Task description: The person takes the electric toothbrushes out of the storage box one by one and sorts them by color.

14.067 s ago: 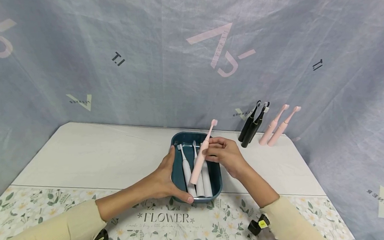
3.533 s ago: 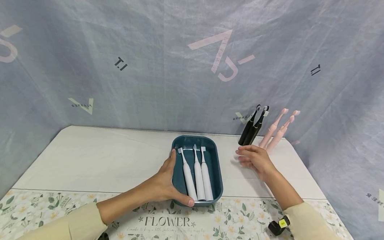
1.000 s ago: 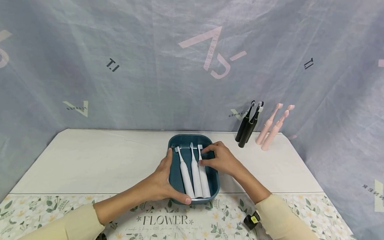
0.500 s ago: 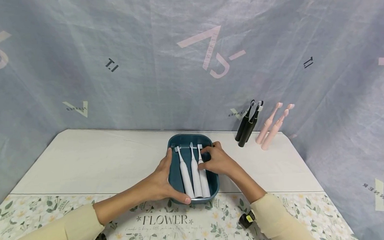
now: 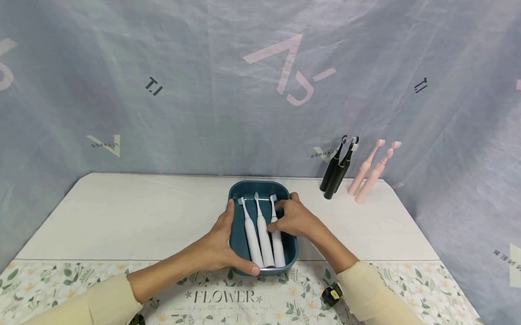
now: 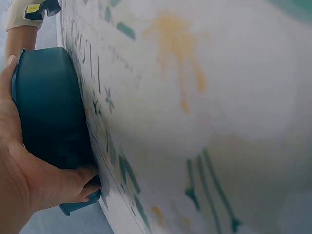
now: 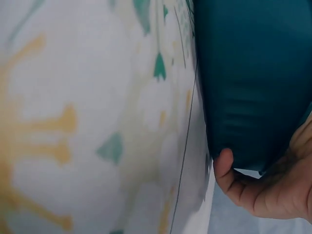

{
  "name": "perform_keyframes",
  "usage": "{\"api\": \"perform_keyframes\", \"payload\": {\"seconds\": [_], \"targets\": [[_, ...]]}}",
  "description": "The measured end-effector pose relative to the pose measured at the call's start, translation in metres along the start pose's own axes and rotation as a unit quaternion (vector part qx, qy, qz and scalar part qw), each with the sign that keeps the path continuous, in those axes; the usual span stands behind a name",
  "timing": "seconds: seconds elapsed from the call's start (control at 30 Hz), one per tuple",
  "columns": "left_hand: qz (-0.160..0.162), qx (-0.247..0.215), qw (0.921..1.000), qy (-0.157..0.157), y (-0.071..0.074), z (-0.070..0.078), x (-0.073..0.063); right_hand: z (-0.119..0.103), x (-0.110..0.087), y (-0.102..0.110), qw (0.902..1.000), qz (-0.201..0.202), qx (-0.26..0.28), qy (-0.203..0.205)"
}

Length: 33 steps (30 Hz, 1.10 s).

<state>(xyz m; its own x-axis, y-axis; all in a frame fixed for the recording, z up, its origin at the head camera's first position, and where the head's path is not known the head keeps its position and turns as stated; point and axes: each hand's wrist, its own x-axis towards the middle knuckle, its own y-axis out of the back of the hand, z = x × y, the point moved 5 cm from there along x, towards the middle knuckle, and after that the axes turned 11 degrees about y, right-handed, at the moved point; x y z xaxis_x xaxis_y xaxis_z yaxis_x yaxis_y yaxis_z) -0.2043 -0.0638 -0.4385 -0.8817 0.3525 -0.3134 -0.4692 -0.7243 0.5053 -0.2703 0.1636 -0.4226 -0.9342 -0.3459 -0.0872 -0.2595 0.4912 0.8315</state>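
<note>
A dark teal plastic box (image 5: 237, 242) stands in the middle, holding three white electric toothbrushes side by side: a left one (image 5: 253, 241), a middle one (image 5: 265, 243) and a right one (image 5: 278, 250). My left hand (image 5: 220, 245) grips the box's left side, its thumb over the near rim; the left wrist view shows fingers along the outer wall. My right hand (image 5: 295, 218) reaches over the right rim and pinches the right white toothbrush near its neck, thumb on the left and fingers on the right. In the right wrist view, one finger of it curls outside the box wall (image 7: 253, 97).
Several black electric toothbrushes (image 5: 338, 175) stand upright at the back right. Pink electric toothbrushes (image 5: 369, 176) stand beside them. A grey-blue printed cloth (image 5: 172, 88) hangs behind the table, whose mat (image 5: 148, 212) is white at the back and floral in front.
Since 14.1 s ago, a pink toothbrush has left my right hand and stands with the other pink ones. Lately, the gap between the middle and right white toothbrushes has widened.
</note>
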Motion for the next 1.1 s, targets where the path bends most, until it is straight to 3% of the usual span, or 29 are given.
{"api": "perform_keyframes", "payload": {"seconds": [0.4,1.1], "targets": [[-0.002,0.002,0.9999,0.011,0.003,0.000,-0.001,0.000,0.001,-0.001,0.9983,0.026,0.050,-0.012],[-0.004,-0.005,1.0000,0.004,0.001,-0.001,0.000,0.005,-0.016,0.006,0.9802,0.144,0.122,0.059]]}}
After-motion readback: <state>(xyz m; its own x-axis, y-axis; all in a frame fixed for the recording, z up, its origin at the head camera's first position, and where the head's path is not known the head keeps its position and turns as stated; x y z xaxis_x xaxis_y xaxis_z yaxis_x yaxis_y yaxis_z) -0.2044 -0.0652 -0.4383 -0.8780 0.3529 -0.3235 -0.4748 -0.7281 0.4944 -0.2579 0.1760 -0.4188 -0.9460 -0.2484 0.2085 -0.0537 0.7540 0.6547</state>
